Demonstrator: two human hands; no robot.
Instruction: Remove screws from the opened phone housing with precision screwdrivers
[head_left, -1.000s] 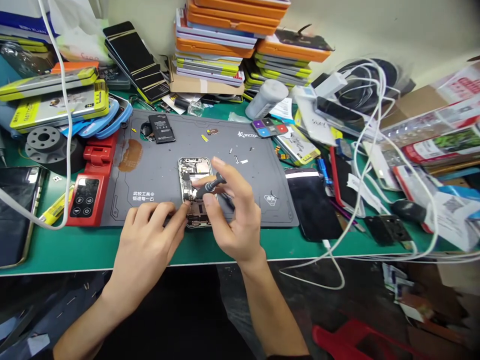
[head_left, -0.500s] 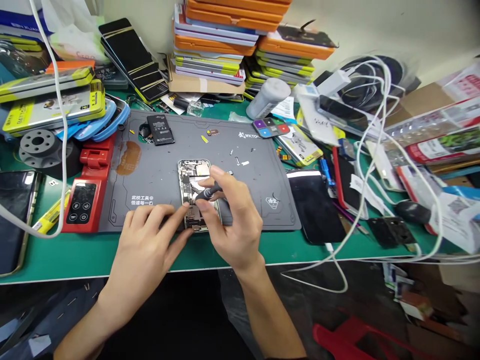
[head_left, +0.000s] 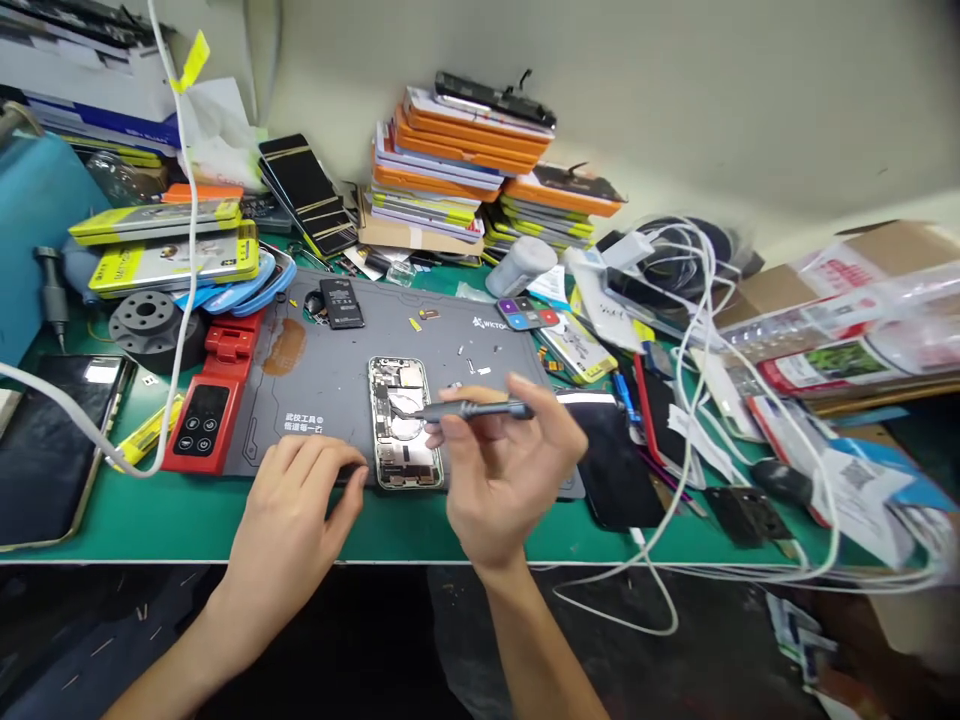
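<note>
Left hand beside opened phone

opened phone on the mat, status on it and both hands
Right hand gripping screwdriver, tip over phone. Left hand off phone, at its left. Phone open, flat on mat. Screwdriver partly blocking view.

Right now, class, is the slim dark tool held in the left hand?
No, the right hand holds the slim dark tool, its tip over the opened phone.
</note>
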